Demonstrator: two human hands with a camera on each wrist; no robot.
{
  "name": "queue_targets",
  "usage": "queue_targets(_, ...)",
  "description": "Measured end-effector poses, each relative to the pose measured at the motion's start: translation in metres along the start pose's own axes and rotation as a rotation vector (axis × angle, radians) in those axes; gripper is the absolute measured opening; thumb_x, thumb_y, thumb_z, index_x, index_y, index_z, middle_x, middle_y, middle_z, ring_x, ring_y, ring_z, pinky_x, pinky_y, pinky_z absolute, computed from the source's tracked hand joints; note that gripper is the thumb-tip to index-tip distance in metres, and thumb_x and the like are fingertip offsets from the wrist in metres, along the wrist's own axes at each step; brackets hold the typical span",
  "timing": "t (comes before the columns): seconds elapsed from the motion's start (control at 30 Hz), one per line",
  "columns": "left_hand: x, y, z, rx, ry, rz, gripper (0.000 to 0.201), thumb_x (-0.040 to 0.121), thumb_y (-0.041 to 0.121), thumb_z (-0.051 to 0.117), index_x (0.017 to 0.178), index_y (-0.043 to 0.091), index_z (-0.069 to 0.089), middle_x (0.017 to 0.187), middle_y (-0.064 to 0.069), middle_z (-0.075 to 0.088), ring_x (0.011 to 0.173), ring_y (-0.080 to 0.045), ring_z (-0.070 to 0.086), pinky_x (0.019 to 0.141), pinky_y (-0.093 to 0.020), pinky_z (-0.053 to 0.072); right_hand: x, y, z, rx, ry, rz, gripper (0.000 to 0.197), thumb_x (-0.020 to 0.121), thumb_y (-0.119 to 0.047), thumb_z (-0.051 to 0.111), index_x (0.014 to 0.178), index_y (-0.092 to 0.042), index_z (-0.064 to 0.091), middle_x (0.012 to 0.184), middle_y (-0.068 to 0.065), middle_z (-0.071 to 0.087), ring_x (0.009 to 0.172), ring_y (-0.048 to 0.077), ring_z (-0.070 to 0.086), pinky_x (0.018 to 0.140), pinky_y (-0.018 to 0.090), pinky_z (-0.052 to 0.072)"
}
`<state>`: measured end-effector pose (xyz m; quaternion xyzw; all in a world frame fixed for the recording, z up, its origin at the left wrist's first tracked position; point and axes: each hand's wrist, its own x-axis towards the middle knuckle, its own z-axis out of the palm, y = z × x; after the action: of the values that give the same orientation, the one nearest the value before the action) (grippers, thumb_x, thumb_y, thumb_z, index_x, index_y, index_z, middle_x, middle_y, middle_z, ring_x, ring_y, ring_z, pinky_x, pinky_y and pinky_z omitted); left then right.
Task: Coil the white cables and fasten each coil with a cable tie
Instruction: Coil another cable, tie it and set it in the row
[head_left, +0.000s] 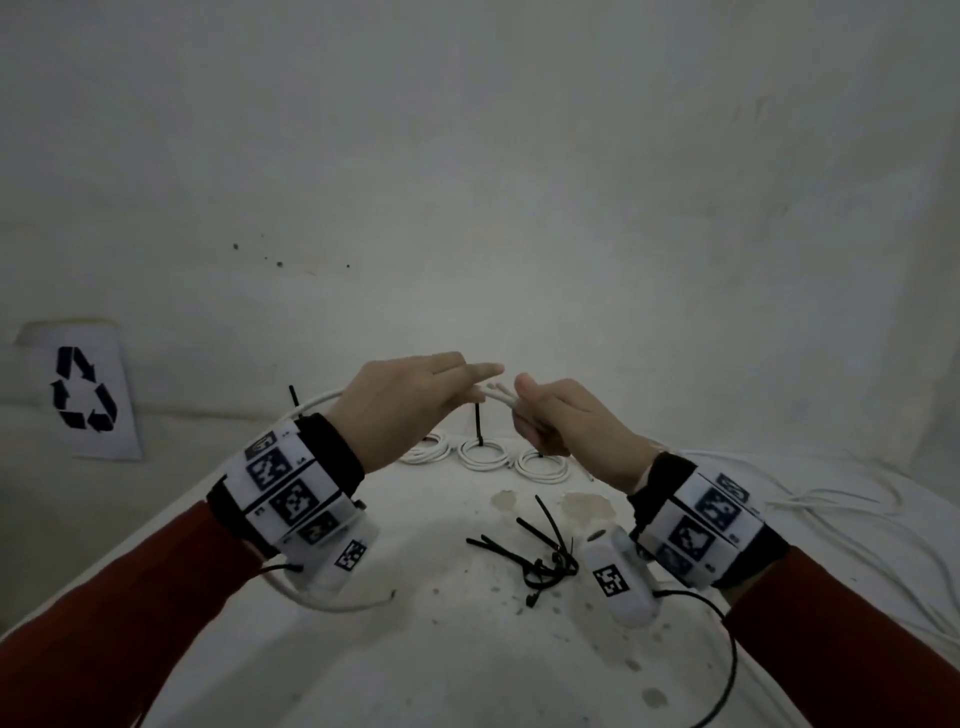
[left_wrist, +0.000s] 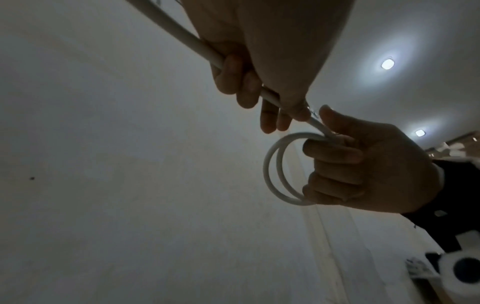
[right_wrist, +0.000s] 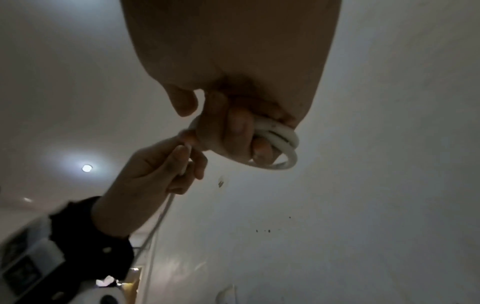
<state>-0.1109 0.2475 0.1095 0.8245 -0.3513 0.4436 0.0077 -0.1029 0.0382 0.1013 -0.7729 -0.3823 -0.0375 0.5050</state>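
Both hands are raised above the table and meet over a white cable (head_left: 498, 397). My right hand (head_left: 550, 415) grips a small coil of two loops (left_wrist: 278, 170), its fingers curled through the rings (right_wrist: 283, 142). My left hand (head_left: 415, 395) holds the free length of the same cable (left_wrist: 182, 35), which runs back past my left wrist. Its index finger points toward the right hand. Three tied coils (head_left: 483, 452) with black ties lie at the table's far edge. A heap of loose black cable ties (head_left: 540, 551) sits in the middle of the table.
Several loose white cables (head_left: 831, 504) trail over the table's right side. A white sheet with a recycling symbol (head_left: 83, 389) leans on the wall at left. The white table (head_left: 441, 649) is stained and speckled. A bare wall stands right behind it.
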Motion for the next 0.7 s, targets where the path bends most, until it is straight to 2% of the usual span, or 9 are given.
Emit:
queue_targets(0.07,0.002,0.0,0.001,-0.102,0.013,-0.026,0.047,0.098,0.049,0.025,0.119,0.027,0.061,0.077,0.012,0.058,0.064,-0.007,0.056,0.05,-0.018,0.036,-0.001,-0.003,0.001,0.145,-0.023,0.007,0.051,0.095,-0.043,0.036,0.054,-0.013,0.034,0.048,-0.006,0.028,0.043,0.01,0.02,0.046,0.023,0.017)
queue_targets(0.13,0.003,-0.004,0.004,-0.234,0.023,-0.089,0.041,0.098,0.05,0.026,0.122,0.033,0.055,0.073,0.017,0.051,0.068,0.002,0.05,0.056,-0.019,0.041,-0.002,-0.005,-0.002,0.365,-0.047,0.04,0.048,0.094,-0.041,0.038,0.053,-0.017,0.031,0.044,-0.009,0.023,0.041,0.01,0.015,0.046,0.026,0.012)
queue_targets(0.23,0.002,-0.012,0.009,-0.34,0.017,-0.174,0.035,0.1,0.027,0.033,0.129,0.032,0.051,0.068,0.018,0.049,0.074,0.021,0.048,0.062,-0.012,0.037,-0.006,-0.009,-0.011,0.713,-0.103,0.074,0.046,0.092,-0.044,0.038,0.051,-0.023,0.03,0.038,-0.01,0.017,0.037,0.012,0.009,0.044,0.028,0.011)
queue_targets(0.33,-0.003,-0.02,0.018,-0.332,-0.056,-0.274,0.043,0.1,0.018,0.034,0.14,0.035,0.037,0.069,0.02,0.048,0.073,0.025,0.046,0.061,-0.012,0.033,-0.012,-0.012,-0.025,0.983,-0.154,0.014,0.044,0.094,-0.044,0.035,0.056,-0.024,0.027,0.039,-0.006,0.013,0.037,0.015,0.01,0.044,0.026,0.019)
queue_targets(0.4,-0.008,-0.02,0.026,-0.27,-0.177,-0.318,0.058,0.1,0.012,0.036,0.141,0.047,0.016,0.072,0.02,0.046,0.07,0.019,0.048,0.062,-0.018,0.034,-0.014,-0.015,-0.031,1.145,-0.164,-0.089,0.043,0.097,-0.042,0.036,0.058,-0.023,0.031,0.04,-0.005,0.017,0.037,0.015,0.014,0.046,0.025,0.025)
queue_targets(0.47,-0.012,-0.011,0.031,-0.19,-0.321,-0.35,0.078,0.096,0.006,0.038,0.135,0.055,-0.008,0.08,0.018,0.045,0.068,0.008,0.048,0.065,-0.021,0.038,-0.014,-0.018,-0.031,1.21,-0.052,-0.168,0.046,0.099,-0.042,0.031,0.058,-0.021,0.037,0.041,-0.005,0.017,0.039,0.014,0.015,0.048,0.025,0.026)
queue_targets(0.57,-0.014,0.016,0.036,-0.124,-0.439,-0.338,0.097,0.086,-0.008,0.038,0.138,0.045,-0.024,0.106,0.006,0.05,0.084,-0.011,0.056,0.071,-0.031,0.049,-0.011,-0.023,-0.025,1.212,0.17,-0.258,0.051,0.1,-0.042,0.026,0.058,-0.019,0.043,0.044,-0.005,0.017,0.043,0.013,0.017,0.052,0.024,0.028)
queue_targets(0.6,-0.015,0.024,0.039,-0.1,-0.463,-0.322,0.1,0.083,-0.011,0.039,0.139,0.039,-0.027,0.113,0.001,0.05,0.081,-0.017,0.056,0.071,-0.035,0.05,-0.009,-0.023,-0.024,1.224,0.228,-0.29,0.05,0.101,-0.041,0.025,0.06,-0.019,0.045,0.044,-0.005,0.021,0.044,0.013,0.021,0.053,0.024,0.032)
queue_targets(0.7,-0.018,0.044,0.044,-0.033,-0.54,-0.268,0.1,0.08,-0.015,0.04,0.142,0.026,-0.027,0.12,-0.006,0.044,0.077,-0.021,0.05,0.067,-0.035,0.045,0.001,-0.021,-0.024,1.226,0.362,-0.344,0.041,0.102,-0.034,0.028,0.071,-0.016,0.049,0.052,-0.004,0.035,0.05,0.013,0.034,0.06,0.025,0.035)
